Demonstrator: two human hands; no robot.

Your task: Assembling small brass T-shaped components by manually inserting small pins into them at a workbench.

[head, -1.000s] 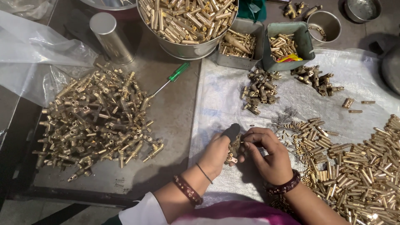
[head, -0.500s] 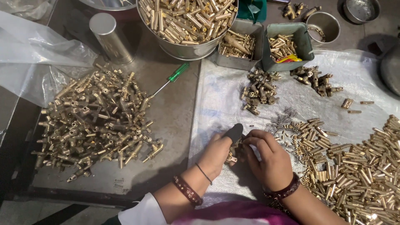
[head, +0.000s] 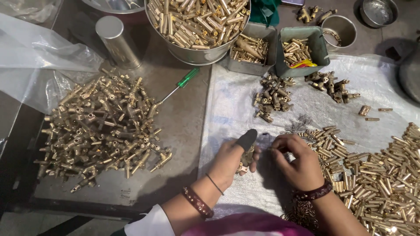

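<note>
Left hand [head: 229, 159]: closed around small brass fitting [head: 247, 158], dark cap on thumb.
Right hand [head: 297, 161]: fingers pinched together, content too small to tell.
Advice: keep fitting steady over white sheet [head: 236, 105].

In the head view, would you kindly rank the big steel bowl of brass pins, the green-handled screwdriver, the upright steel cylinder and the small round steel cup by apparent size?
1. Steel bowl, cut off by the top edge.
2. Upright steel cylinder.
3. Green-handled screwdriver: longer than the cylinder but far thinner, so unsure.
4. Small round steel cup.
</note>
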